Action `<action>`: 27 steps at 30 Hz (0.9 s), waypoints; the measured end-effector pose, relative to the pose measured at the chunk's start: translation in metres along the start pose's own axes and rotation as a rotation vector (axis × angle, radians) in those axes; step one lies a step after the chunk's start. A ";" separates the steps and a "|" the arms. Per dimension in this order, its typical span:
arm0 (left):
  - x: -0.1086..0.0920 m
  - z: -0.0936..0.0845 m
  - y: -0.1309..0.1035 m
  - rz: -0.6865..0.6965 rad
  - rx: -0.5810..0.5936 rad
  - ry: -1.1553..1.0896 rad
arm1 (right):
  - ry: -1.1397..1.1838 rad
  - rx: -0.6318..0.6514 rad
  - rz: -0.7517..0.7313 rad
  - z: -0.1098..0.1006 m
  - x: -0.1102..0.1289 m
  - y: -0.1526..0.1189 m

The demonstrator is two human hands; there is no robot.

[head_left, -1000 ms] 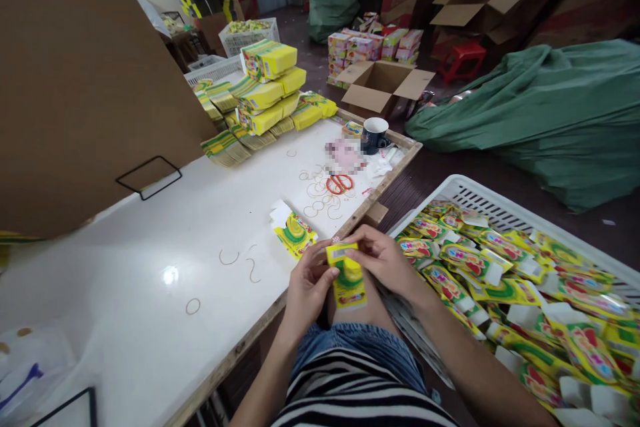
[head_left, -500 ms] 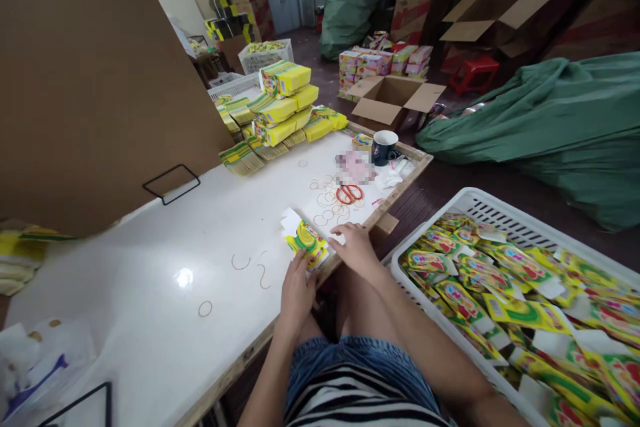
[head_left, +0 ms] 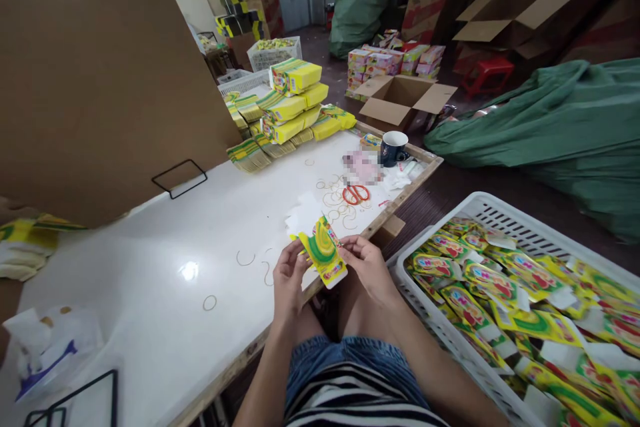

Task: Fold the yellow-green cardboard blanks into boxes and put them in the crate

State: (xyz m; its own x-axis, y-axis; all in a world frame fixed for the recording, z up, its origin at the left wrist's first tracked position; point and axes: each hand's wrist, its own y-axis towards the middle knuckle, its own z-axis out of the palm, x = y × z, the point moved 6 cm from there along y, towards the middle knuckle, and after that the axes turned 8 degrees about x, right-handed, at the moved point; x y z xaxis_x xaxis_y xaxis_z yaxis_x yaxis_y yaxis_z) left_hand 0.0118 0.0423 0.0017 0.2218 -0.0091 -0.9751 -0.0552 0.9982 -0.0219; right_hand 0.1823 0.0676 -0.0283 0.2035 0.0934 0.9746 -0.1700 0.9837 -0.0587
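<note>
- Left hand (head_left: 289, 275): fingers curled nearly closed, pinching one edge of the small yellow carton (head_left: 323, 250) above the table's near edge.
- Right hand (head_left: 367, 265): partly closed, fingertips at the opposite edge, probably to steady the tilted carton between both hands.
- White plastic basket (head_left: 480, 203): beside the right arm, its wide top likely keeping the heaped cartons within reach.
- Red-handled scissors (head_left: 356, 195): among loose rubber bands, apparently handy.
- Mug (head_left: 394, 149): far corner, probably away from handling.
- Carton bundles (head_left: 295, 113): stacked farther off, perhaps saving tabletop space.
</note>
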 end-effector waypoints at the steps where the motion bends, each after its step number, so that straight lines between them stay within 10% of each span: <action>1: 0.001 0.006 0.001 -0.042 0.066 -0.060 | 0.077 0.010 0.024 0.002 0.000 -0.007; 8: 0.003 0.033 -0.009 -0.169 0.320 -0.184 | 0.174 0.033 0.079 0.012 0.005 -0.023; 27: -0.004 0.021 -0.013 -0.056 0.064 0.064 | -0.259 -0.054 -0.069 0.015 0.020 -0.032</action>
State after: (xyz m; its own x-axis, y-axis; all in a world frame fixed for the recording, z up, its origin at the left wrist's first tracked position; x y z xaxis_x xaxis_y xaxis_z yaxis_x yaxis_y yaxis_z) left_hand 0.0316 0.0306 0.0109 0.1600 -0.0669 -0.9849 0.0180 0.9977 -0.0648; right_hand 0.1775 0.0359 -0.0036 -0.0420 -0.0102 0.9991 -0.1114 0.9938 0.0055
